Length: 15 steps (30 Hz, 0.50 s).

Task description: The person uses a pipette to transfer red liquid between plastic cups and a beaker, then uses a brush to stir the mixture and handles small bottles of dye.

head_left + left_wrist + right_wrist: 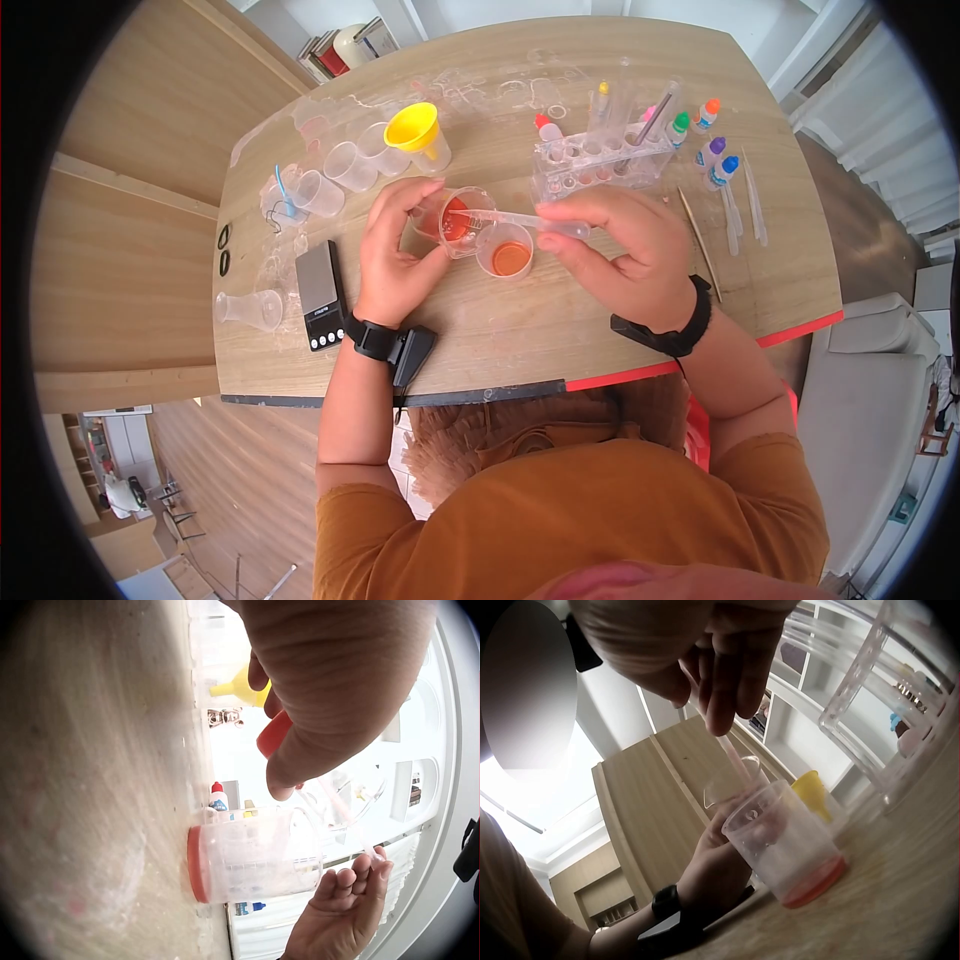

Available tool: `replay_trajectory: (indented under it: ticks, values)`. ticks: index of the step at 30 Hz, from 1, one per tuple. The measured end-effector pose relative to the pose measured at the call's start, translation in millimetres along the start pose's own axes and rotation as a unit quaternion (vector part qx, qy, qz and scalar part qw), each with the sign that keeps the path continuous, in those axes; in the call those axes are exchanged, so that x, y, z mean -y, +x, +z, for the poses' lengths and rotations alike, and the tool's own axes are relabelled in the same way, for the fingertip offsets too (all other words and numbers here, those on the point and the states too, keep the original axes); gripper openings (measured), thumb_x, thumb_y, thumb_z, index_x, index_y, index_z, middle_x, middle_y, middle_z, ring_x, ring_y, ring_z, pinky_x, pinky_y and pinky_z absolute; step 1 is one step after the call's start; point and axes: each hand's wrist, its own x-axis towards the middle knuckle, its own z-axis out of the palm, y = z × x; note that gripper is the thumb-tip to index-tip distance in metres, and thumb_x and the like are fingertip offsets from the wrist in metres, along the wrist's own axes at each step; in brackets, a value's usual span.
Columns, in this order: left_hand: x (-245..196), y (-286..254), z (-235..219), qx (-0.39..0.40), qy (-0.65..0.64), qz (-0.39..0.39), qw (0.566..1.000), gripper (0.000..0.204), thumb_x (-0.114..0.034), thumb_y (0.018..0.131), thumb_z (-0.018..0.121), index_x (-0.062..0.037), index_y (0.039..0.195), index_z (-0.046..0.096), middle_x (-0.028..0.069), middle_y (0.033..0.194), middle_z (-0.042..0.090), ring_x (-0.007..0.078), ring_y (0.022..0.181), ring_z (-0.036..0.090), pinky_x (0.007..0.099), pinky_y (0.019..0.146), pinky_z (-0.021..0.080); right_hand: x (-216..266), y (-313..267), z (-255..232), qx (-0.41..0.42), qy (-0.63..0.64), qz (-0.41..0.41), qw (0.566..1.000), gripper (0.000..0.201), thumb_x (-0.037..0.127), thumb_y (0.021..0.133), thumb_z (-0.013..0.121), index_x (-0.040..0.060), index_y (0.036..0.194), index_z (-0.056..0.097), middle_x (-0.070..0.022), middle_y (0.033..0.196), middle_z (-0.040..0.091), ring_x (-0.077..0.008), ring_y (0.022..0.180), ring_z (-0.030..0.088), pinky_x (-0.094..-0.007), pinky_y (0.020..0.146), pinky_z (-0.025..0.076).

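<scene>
My left hand (392,255) grips a clear beaker (484,204) of orange-red liquid, tipped toward the right and raised off the table. My right hand (640,255) pinches a clear plastic dropper pipette (497,217) by its bulb. The pipette lies nearly level, its tip inside the beaker's mouth. Just below and right of the beaker, a clear plastic cup (486,258) stands upright on the table with a shallow layer of orange liquid. The right wrist view shows this cup (776,844) close up, with the liquid at its bottom.
A test tube rack (600,160) stands at the back right, with dropper bottles (711,152) beside it. A yellow funnel (412,127) sits in a cup, left of which stand several clear cups (348,166). A black scale (320,295) and a flask (250,310) lie at left.
</scene>
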Motion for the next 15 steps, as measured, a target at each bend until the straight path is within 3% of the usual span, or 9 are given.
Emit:
replay_trajectory:
  ticks: [15]
  values:
    - [-1.2, 0.4, 0.6, -0.006, -0.003, 0.003, 1.0, 0.065, -0.009, 0.073, 0.095, -0.0046, 0.132, 0.069, 0.011, 0.127, 0.07, 0.0211, 0.106, 0.064, 0.0346, 0.095, 0.052, -1.2, -0.1, 1.8, -0.008, -0.006, -0.009, 1.0, 0.02, 0.0, 0.089, 0.083, 0.0016, 0.108, 0.077, -0.0115, 0.097, 0.079, -0.0214, 0.084, 0.076, -0.0304, 0.076, 0.058]
